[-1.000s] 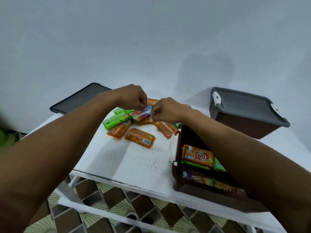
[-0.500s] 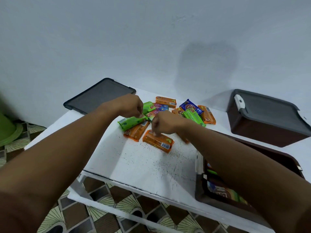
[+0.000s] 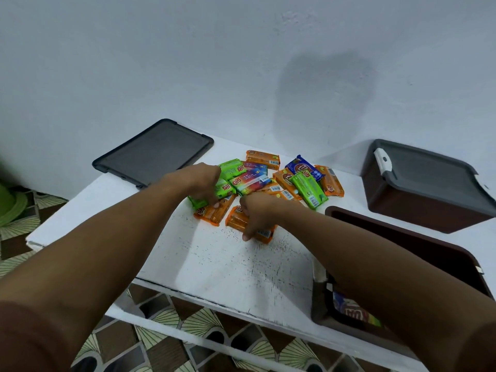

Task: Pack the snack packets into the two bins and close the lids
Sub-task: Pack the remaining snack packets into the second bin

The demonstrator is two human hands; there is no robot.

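A second ago both hands were lifted together, pinching one multicoloured packet between them above the pile. Now they have come apart and dropped onto the heap, so I read this as a fresh grab for the next lot to go into the open bin.

At the far left, the loose grey lid (image 3: 154, 151) lies flat on the white table (image 3: 228, 267), well clear of everything; it has yet to go on a bin.

The left hand (image 3: 200, 183) is curled down on the green packets (image 3: 228, 181) at the left edge of the pile, fingers bent over them. It looks like a grip forming, though I cannot tell whether anything is truly held.

The right hand (image 3: 257, 213) presses on the nearest orange packet (image 3: 243, 224), its fingers curved over the top and one tip touching the table by the near edge. Whether the packet is clamped or only covered, I cannot say.

The remaining snack packets (image 3: 295, 181) lie loose in a heap at the far middle of the table: orange, green, one blue, one multicoloured.

To the near right sits the open brown bin (image 3: 402, 237), with a few packets visible low in its near corner under the right forearm; there seems to be plenty of room. Far right, the second brown bin (image 3: 418, 208) already wears its grey lid (image 3: 429, 170); its contents are hidden.
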